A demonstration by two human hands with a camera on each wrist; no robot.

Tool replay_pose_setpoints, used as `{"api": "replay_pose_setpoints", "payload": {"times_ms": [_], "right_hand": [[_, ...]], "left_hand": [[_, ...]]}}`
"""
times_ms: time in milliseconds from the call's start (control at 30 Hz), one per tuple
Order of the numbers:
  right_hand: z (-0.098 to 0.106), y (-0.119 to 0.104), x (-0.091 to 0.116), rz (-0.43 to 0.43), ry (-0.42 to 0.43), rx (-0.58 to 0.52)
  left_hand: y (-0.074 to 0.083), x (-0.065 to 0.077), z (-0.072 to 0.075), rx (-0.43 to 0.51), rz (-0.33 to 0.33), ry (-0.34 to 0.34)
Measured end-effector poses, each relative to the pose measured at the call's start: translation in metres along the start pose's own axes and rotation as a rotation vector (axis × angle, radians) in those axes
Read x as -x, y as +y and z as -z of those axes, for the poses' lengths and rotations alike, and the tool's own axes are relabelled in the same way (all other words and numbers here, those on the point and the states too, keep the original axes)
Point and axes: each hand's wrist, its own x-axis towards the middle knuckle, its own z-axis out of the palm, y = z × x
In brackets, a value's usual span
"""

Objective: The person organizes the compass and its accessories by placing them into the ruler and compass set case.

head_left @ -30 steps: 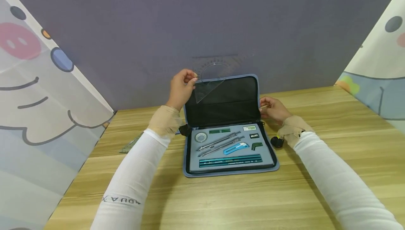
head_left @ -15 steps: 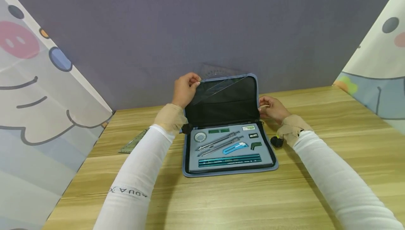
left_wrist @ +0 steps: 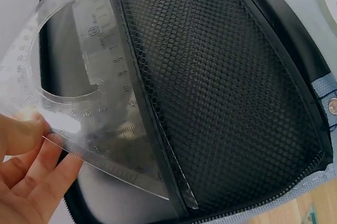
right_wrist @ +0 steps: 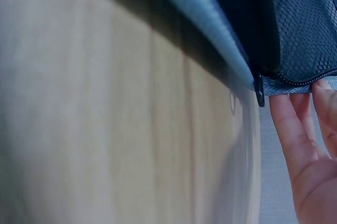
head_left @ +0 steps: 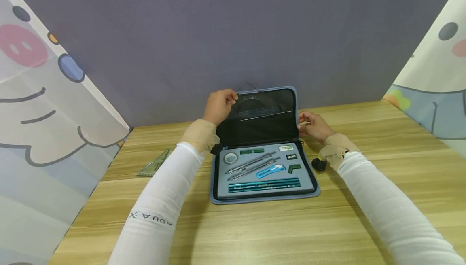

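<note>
In the left wrist view my left hand [left_wrist: 31, 166] pinches a clear plastic set square [left_wrist: 105, 108] with a half-round cutout. Its long edge is partly behind the rim of the black mesh pocket [left_wrist: 210, 76] inside the lid. My right hand [head_left: 316, 126] holds the right edge of the raised lid [head_left: 269, 129] between thumb and fingers, near the zipper [right_wrist: 295, 83]. Below the lid lies the grey tray [head_left: 222, 188] of the zip case, holding two compasses [head_left: 251, 167], a blue utility knife [head_left: 271, 170], pencils [head_left: 264, 185] and a sharpener [head_left: 292, 157].
A second set square [head_left: 154, 164] lies on the wooden table [head_left: 269, 232] left of the case, partly behind the left sleeve. A grey wall [head_left: 233, 26] rises behind the case, and printed panels [head_left: 47, 107] flank the table.
My left hand has moved right and slightly down, bringing the set square from above the lid to the mesh pocket. The right hand keeps its hold on the lid's edge.
</note>
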Motion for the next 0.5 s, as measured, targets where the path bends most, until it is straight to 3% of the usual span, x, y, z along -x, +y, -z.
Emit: {"api": "replay_pose_setpoints", "payload": {"times_ms": [233, 500], "right_hand": [[-0.0014, -0.0017, 0.0005, 0.001, 0.001, 0.01], [-0.0008, -0.0017, -0.0012, 0.018, 0.001, -0.007]], "left_hand": [[0.0, -0.0001, -0.0032, -0.04, -0.019, -0.056], [-0.0009, 0.0004, -0.008, 0.009, -0.028, -0.11]]}}
